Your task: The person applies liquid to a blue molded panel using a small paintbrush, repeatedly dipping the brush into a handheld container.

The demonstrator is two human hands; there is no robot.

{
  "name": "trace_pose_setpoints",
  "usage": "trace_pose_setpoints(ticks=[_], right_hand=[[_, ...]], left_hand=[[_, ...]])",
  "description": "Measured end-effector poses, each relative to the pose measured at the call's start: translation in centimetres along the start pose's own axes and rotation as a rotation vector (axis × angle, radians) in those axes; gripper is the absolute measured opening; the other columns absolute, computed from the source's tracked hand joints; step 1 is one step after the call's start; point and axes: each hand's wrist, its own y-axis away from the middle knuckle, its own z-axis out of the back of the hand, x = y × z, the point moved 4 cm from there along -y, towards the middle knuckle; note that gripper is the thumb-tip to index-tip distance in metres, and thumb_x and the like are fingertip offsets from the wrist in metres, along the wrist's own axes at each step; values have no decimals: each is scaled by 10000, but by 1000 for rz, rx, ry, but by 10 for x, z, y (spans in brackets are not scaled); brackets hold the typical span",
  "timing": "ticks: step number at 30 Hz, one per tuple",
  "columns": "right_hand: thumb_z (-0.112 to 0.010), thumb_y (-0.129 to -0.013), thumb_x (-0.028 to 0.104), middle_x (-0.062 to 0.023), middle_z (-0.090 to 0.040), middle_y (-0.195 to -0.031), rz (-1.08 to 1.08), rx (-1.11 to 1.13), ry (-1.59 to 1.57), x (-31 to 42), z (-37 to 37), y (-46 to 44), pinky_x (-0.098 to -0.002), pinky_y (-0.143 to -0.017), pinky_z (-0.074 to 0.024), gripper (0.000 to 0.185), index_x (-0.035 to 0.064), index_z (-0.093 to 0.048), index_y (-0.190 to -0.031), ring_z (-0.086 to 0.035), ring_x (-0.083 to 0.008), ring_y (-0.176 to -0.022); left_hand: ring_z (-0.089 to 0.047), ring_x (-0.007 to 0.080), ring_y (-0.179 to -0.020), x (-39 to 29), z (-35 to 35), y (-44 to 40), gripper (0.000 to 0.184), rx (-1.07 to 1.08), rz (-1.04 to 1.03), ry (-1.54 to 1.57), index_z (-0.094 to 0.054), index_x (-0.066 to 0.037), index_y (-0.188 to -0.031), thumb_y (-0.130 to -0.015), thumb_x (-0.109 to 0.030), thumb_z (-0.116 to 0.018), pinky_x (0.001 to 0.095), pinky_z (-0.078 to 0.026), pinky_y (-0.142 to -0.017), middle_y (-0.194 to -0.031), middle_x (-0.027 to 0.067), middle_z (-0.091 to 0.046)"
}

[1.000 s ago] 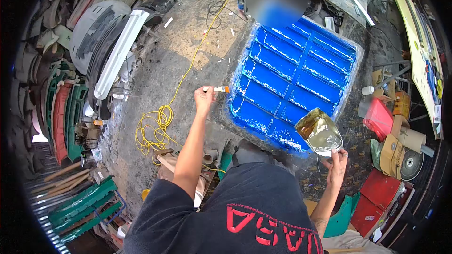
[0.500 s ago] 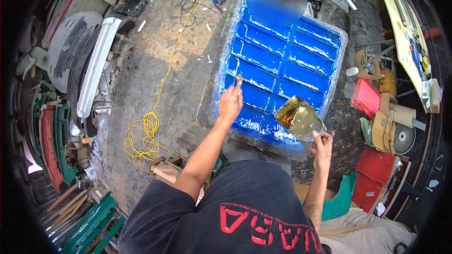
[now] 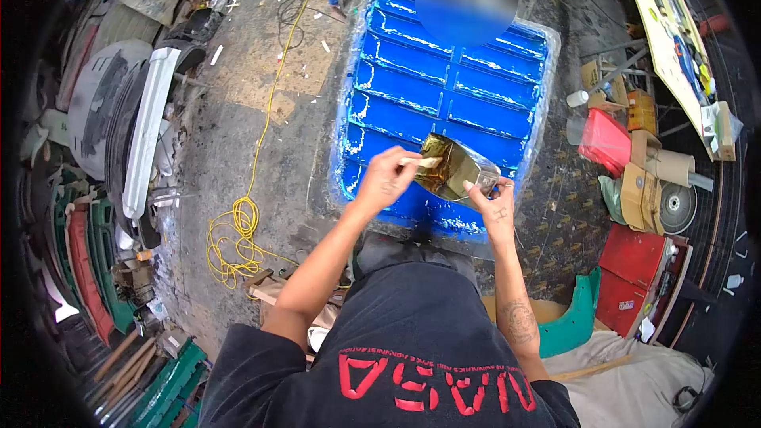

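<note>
My left hand (image 3: 388, 177) is closed round the pale handle of a brush (image 3: 424, 162), whose bristle end is at the open mouth of a clear container. That container (image 3: 464, 166), tilted over the near part of a blue ribbed panel, holds yellowish-brown liquid. My right hand (image 3: 493, 200) grips its right-hand end with thumb and fingers. Below both hands lies the blue panel (image 3: 404, 119), its ribs streaked with white, glossy patches. A blurred round patch covers its far end.
Yellow cord (image 3: 244, 222) lies coiled on the floor to the left. Green and red curved parts (image 3: 79, 250) stand at the far left. On the right are a red bin (image 3: 606, 141), cardboard pieces (image 3: 640, 190) and a red cabinet (image 3: 632, 269).
My left hand has brought the brush from beside the panel, across it, to the container's mouth. My right hand has drawn the container left, nearer my left hand. The view has shifted.
</note>
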Motion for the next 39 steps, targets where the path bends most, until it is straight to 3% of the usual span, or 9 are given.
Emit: trace_pose_setpoints(ticks=[5,15,17,19,22,31,33,35,39], right_hand=[[-859,-703,269,-150,-606,-976,94,8,86,8,-19,-8,-284,-750,-504,678,-38,-402,-1098,-605,-168,-861],[-856,-699,348,-128,-609,-942,12,-38,141,-24,-20,-35,-279,-730,-496,689,-43,-430,-1073,-597,-164,-829],[-839,-730,329,-103,-602,-918,-4,-56,71,-16,-15,-31,-262,-683,-486,650,-33,-423,-1073,-577,-134,-791],[-819,-759,310,-64,-583,-887,-58,-52,57,-5,-6,-24,-249,-611,-470,602,-12,-422,-1077,-548,-101,-743],[-805,-772,293,-9,-550,-845,-134,-47,-84,-3,17,-16,-258,-539,-452,555,37,-431,-1094,-496,-73,-663],[-738,-840,241,-26,-547,-961,-182,-49,-124,3,86,-2,-295,-624,-505,459,69,-415,-1117,-522,-94,-805],[-705,-863,311,-60,-558,-1041,-185,-30,-35,2,103,-4,-365,-701,-545,460,69,-437,-1148,-548,-144,-954],[-721,-852,254,-48,-567,-1039,-181,-61,-133,-1,117,-7,-286,-651,-523,461,64,-418,-1143,-540,-105,-848],[-720,-848,297,-64,-564,-1081,-187,-42,-121,-12,152,-16,-315,-658,-527,497,57,-417,-1161,-536,-137,-917]], left_hand=[[-555,168,-661,37,-19,-2,153,38,-39,-59,-693,-10,-993,-877,-80,-622,305,-435,-594,-768,94,-597],[-531,150,-665,114,54,5,200,-163,197,-9,-712,-34,-1045,-905,-148,-625,295,-421,-608,-761,66,-593],[-597,171,-728,129,62,3,208,-307,51,-107,-701,-40,-1068,-901,-123,-608,295,-462,-658,-842,103,-652],[-620,218,-781,122,75,8,202,-438,188,-143,-692,-30,-1072,-903,-60,-584,309,-472,-678,-882,117,-649],[-625,254,-788,103,73,21,231,-554,131,-282,-671,-35,-1108,-891,-41,-593,338,-486,-686,-910,134,-626],[-546,316,-766,83,-61,26,258,-415,10,-344,-635,-71,-1144,-891,-95,-592,421,-456,-704,-837,118,-543],[-551,315,-773,83,-58,23,242,-394,29,-304,-643,-60,-1122,-887,-94,-598,414,-458,-713,-839,120,-550],[-572,317,-797,81,-45,19,201,-310,101,-183,-665,-36,-1064,-880,-94,-609,398,-468,-737,-838,128,-585],[-580,225,-689,109,10,17,169,-453,60,-275,-690,-24,-1039,-887,-66,-629,332,-449,-621,-788,114,-610]])
